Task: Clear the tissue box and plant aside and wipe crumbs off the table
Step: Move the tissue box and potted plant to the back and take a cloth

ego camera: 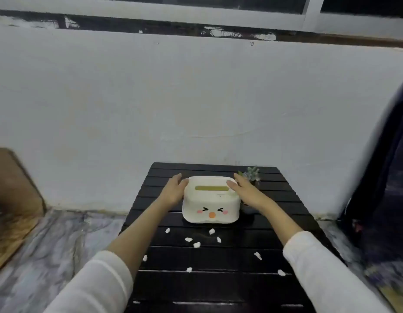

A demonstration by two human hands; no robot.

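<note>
Nearest the viewer, two white sleeves extend over a black slatted counter. White crumbs lie scattered across its near and middle slats. Beyond them stands the cream tissue box, its cartoon face turned toward the viewer. The left hand presses flat against the box's left side, fingers extended and apart; the right hand lies against its right top edge, fingers likewise spread, so both hands bracket the box without curling around it. Just behind the right hand, a small potted plant sits near the counter's far right corner, before a white wall.
</note>
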